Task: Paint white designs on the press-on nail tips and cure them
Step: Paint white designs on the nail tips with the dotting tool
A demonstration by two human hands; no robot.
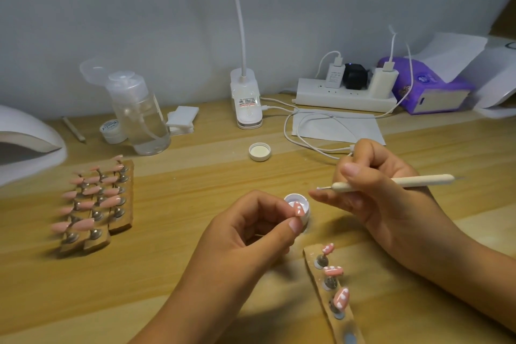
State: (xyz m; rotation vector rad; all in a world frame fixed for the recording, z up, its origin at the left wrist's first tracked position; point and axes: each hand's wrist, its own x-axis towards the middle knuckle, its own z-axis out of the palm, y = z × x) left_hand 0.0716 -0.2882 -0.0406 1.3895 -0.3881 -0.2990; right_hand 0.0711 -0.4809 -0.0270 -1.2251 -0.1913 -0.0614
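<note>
Over the paint pot [303, 202], left hand [251, 232] pinches a nail tip [298, 208], right hand [377, 195] grips a dotting tool [418, 180] level.

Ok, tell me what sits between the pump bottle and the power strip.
Head view: a stack of white pads and the lamp base lie between them.

You have four white-dotted nail tips [341, 296], three of them on the one near wooden strip [310, 253]. Plain pink tips [110, 200] at left number roughly fourteen, too crowded for certainty. Add two small jars [113, 128], one loose lid [259, 151], one dotting tool [391, 182], three plugs [384, 78].
</note>
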